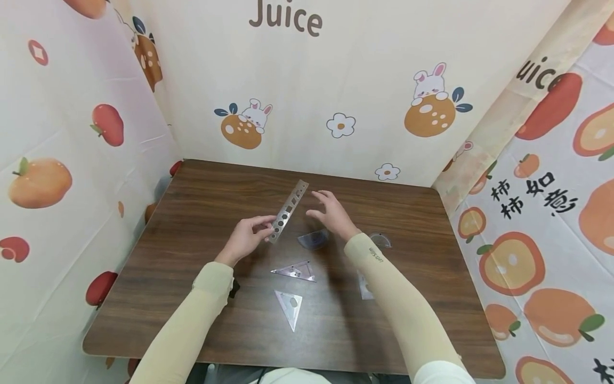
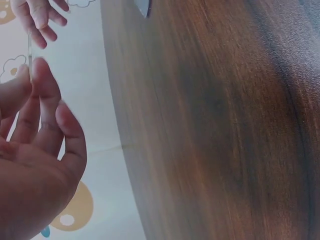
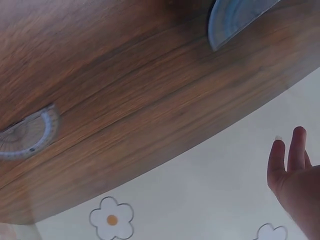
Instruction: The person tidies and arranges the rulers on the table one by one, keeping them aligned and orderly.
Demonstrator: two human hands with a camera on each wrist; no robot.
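Left grip [image 1: 246,238] is pinching the perforated ruler [image 1: 289,212] by its near end, toward the far edge of the surface [image 1: 216,186]; right grip [image 1: 333,215] is hovering empty, spread; single-end hold is risking pivoting, slipping

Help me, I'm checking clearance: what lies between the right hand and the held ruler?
In the head view the stretch is bare: only brown tabletop shows between the right hand and the ruler.
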